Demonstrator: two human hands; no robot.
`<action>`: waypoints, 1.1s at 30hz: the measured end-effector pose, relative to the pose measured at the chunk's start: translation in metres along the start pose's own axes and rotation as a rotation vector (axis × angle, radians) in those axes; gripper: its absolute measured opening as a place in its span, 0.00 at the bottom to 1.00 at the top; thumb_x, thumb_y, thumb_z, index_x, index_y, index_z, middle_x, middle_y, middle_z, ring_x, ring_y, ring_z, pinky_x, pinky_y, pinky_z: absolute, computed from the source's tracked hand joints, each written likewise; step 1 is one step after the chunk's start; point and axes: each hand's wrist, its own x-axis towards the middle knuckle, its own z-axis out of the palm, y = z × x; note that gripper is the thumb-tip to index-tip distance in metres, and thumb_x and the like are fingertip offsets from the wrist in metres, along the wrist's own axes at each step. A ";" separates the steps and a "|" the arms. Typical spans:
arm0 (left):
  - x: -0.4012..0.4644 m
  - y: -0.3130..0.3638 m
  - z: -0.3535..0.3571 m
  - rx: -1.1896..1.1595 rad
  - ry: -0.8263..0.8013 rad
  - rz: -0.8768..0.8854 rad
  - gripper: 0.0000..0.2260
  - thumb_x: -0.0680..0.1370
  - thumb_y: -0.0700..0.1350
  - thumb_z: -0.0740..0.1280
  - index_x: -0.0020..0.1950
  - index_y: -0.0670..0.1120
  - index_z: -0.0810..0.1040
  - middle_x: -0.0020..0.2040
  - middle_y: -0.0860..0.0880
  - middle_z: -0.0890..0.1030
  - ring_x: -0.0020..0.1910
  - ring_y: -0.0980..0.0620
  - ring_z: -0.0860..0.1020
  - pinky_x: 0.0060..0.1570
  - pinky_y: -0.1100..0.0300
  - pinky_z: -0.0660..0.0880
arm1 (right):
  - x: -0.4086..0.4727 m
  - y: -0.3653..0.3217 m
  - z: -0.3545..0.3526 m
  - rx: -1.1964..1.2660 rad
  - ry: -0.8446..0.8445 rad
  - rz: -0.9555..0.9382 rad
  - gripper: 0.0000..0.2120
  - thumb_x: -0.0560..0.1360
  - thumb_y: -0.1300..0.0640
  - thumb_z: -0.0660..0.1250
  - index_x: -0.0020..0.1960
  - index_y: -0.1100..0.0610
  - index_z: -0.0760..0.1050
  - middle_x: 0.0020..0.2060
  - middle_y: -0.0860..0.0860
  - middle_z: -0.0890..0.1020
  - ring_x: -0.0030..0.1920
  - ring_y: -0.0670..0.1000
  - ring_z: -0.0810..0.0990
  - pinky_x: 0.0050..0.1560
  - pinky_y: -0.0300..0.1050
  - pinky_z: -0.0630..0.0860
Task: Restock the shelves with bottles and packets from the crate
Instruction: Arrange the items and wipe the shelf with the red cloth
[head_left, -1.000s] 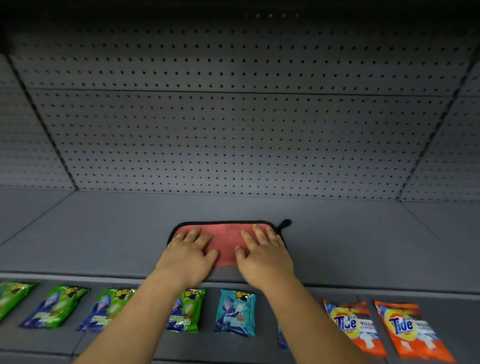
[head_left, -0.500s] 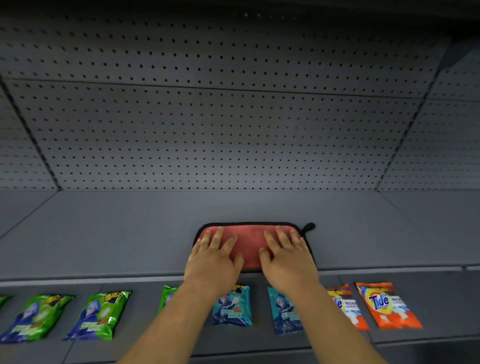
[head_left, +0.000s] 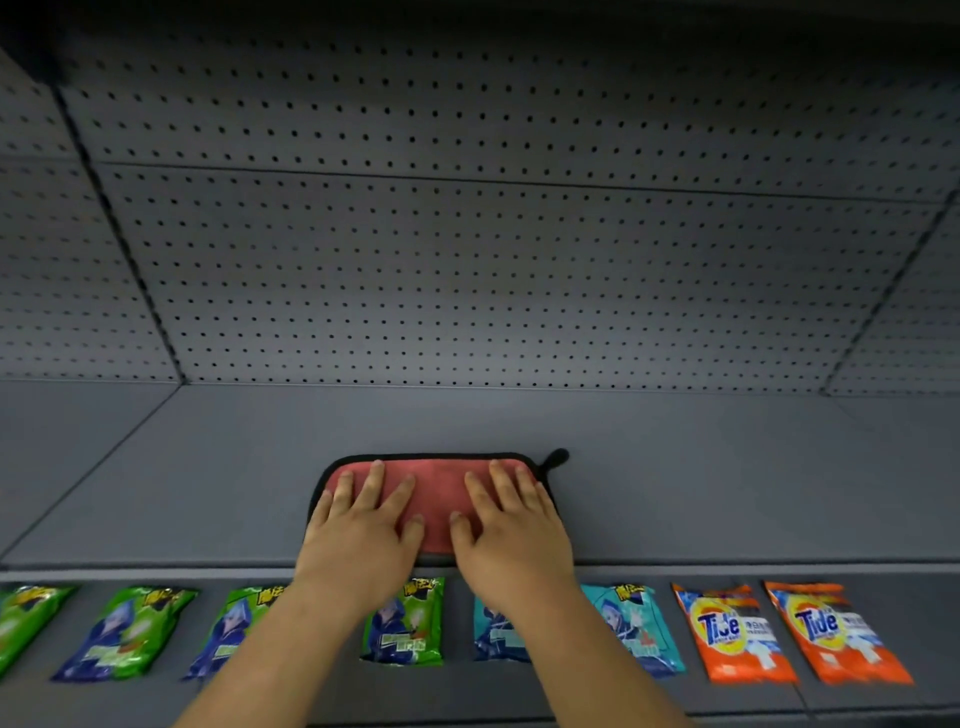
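A red cloth (head_left: 440, 488) with a black edge and a black loop lies flat on the grey shelf (head_left: 208, 483), near its front edge. My left hand (head_left: 358, 535) and my right hand (head_left: 511, 530) press on it side by side, fingers straight and spread. On the shelf below, a row of packets lies flat: several green packets (head_left: 124, 634), teal packets (head_left: 631, 623), and two orange Tide packets (head_left: 732, 631) at the right. My forearms hide parts of some packets. No crate or bottle is in view.
A grey pegboard back wall (head_left: 467, 280) rises behind the upper shelf. The front lip (head_left: 156, 570) of that shelf runs across just under my wrists. The shelf above casts a dark shadow along the top.
Both hands have stayed flat on the cloth while it slid to the right along the shelf and a little back toward the front edge. The view has shifted with it.
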 end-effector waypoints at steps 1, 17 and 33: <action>0.001 0.007 0.001 -0.001 -0.003 0.002 0.26 0.82 0.60 0.47 0.79 0.58 0.48 0.80 0.50 0.44 0.79 0.44 0.43 0.77 0.49 0.42 | -0.001 0.009 -0.001 0.010 0.009 0.004 0.29 0.81 0.38 0.45 0.80 0.44 0.47 0.80 0.48 0.44 0.79 0.52 0.38 0.77 0.50 0.37; 0.013 0.236 0.039 -0.020 -0.006 0.151 0.27 0.81 0.63 0.44 0.79 0.58 0.47 0.80 0.50 0.41 0.78 0.45 0.39 0.76 0.47 0.38 | -0.043 0.243 -0.055 -0.082 0.117 0.151 0.42 0.68 0.31 0.31 0.79 0.42 0.50 0.80 0.45 0.49 0.79 0.48 0.44 0.78 0.46 0.40; 0.001 0.106 0.027 -0.018 0.067 0.060 0.41 0.66 0.68 0.32 0.79 0.59 0.51 0.80 0.51 0.46 0.79 0.50 0.44 0.77 0.53 0.43 | -0.026 0.108 -0.019 -0.060 0.084 0.073 0.41 0.70 0.37 0.29 0.81 0.47 0.46 0.80 0.51 0.45 0.79 0.56 0.39 0.77 0.53 0.37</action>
